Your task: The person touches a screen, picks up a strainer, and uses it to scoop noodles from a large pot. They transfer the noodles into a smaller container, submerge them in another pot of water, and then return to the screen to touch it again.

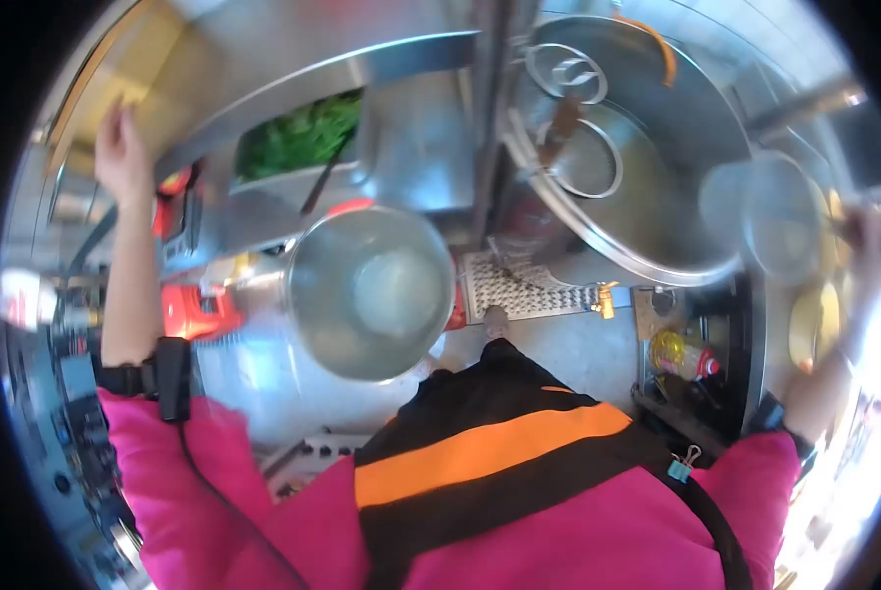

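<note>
My right hand [865,241], blurred by motion, grips a translucent cup-shaped vessel [785,218] at the right rim of a big steel pot [691,118]. Inside that pot are liquid and round metal rings [598,182], with a brown handle-like piece across them. Raised at the far left, my left hand [123,157] has its fingers stretched out and holds nothing that I can see. Closer to my body stands a round metal pot [317,295] with pale, cloudy contents. Behind it, a rectangular tray of leafy greens [303,136] has a dark-handled utensil [324,177] resting over its edge.
A perforated metal grate [519,288] and a brass tap [606,301] sit below the big pot. A bottle of yellow liquid [678,356] lies on the lower right shelf. At left is a red object [199,311]. A yellowish bowl-like thing [814,324] is near my right forearm.
</note>
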`<state>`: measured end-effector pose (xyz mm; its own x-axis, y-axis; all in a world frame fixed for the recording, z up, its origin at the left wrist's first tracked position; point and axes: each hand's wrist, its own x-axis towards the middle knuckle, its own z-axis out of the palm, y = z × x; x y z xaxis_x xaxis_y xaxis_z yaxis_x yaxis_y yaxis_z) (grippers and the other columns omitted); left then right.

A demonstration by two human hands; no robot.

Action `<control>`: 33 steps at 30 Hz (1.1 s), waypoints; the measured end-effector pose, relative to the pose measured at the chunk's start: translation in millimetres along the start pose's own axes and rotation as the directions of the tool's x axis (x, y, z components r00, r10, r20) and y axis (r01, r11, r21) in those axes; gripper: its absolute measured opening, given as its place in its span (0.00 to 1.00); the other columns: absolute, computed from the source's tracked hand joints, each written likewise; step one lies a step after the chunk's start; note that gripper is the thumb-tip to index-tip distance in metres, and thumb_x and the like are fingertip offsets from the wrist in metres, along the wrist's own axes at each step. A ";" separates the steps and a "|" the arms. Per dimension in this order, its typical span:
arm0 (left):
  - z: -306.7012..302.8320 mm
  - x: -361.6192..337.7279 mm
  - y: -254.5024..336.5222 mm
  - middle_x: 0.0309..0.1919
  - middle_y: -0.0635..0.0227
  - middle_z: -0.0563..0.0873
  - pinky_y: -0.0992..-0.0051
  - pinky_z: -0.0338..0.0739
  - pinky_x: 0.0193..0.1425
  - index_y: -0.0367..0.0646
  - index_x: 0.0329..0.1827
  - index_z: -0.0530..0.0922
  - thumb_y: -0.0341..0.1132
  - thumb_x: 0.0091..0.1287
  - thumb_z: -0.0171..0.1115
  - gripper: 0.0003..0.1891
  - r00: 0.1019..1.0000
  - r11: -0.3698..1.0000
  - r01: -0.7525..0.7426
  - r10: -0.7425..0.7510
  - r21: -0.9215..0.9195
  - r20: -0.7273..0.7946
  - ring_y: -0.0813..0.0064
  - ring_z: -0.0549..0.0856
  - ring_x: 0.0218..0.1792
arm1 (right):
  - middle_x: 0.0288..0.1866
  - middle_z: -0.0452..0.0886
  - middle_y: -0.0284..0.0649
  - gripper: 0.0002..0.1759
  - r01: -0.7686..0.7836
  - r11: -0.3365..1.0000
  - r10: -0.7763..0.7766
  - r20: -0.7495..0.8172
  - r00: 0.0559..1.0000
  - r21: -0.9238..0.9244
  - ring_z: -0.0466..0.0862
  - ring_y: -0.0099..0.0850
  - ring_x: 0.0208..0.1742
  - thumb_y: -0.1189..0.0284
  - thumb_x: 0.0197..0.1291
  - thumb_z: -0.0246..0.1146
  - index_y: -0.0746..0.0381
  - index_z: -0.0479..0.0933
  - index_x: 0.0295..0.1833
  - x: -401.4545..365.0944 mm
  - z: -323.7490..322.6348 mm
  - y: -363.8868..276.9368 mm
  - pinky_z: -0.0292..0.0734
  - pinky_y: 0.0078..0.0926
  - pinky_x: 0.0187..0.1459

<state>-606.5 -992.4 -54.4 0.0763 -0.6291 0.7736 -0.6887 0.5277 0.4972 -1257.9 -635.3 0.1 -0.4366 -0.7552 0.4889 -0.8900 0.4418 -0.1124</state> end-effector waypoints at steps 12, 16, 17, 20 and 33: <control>-98.4 -109.5 198.7 0.34 0.57 0.78 0.80 0.73 0.40 0.34 0.43 0.70 0.32 0.53 0.57 0.16 0.749 0.778 -0.394 0.580 -0.489 0.320 0.73 0.78 0.37 | 0.43 0.77 0.35 0.19 0.389 0.612 -0.773 0.418 0.476 0.689 0.76 0.25 0.41 0.59 0.59 0.48 0.61 0.75 0.44 -20.6 -45.7 -318.3 0.67 0.20 0.46; -119.5 -111.6 164.7 0.44 0.54 0.75 0.77 0.71 0.46 0.35 0.58 0.58 0.32 0.52 0.58 0.30 0.675 0.730 0.155 0.413 -0.665 0.611 0.69 0.77 0.43 | 0.47 0.75 0.37 0.20 0.373 0.393 -0.905 0.283 0.318 0.841 0.74 0.27 0.47 0.59 0.57 0.50 0.63 0.73 0.46 -42.6 2.5 -428.5 0.66 0.24 0.49; -135.4 -111.1 153.3 0.44 0.53 0.75 0.77 0.71 0.46 0.34 0.60 0.56 0.33 0.52 0.59 0.33 0.652 0.591 0.344 0.409 -0.730 0.638 0.69 0.77 0.44 | 0.50 0.73 0.39 0.22 0.398 0.329 -0.919 0.194 0.343 0.856 0.72 0.28 0.51 0.59 0.55 0.53 0.64 0.71 0.48 -56.5 17.2 -456.4 0.66 0.28 0.52; -169.1 -135.8 118.1 0.35 0.63 0.80 0.79 0.73 0.41 0.37 0.44 0.75 0.33 0.53 0.62 0.16 0.846 0.927 0.339 -0.224 -0.163 0.485 0.76 0.79 0.36 | 0.39 0.76 0.45 0.18 -0.137 -0.144 -0.864 -0.057 0.499 0.980 0.77 0.27 0.29 0.66 0.52 0.59 0.66 0.71 0.47 -121.2 27.1 -539.1 0.72 0.11 0.30; -293.3 -358.8 45.8 0.22 0.75 0.70 0.81 0.65 0.34 0.41 0.36 0.78 0.36 0.63 0.50 0.10 0.367 0.374 0.922 -0.767 0.100 -0.526 0.84 0.68 0.25 | 0.64 0.57 0.48 0.46 0.153 0.926 -0.349 0.937 -0.001 0.345 0.57 0.42 0.64 0.37 0.46 0.47 0.54 0.49 0.66 -258.7 444.0 -483.6 0.50 0.35 0.63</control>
<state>-454.0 -575.1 -193.9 0.9355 -0.3360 0.1095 -0.2586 -0.4399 0.8600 -772.7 -868.6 -456.2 0.1884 -0.6072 -0.7719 -0.9363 0.1263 -0.3278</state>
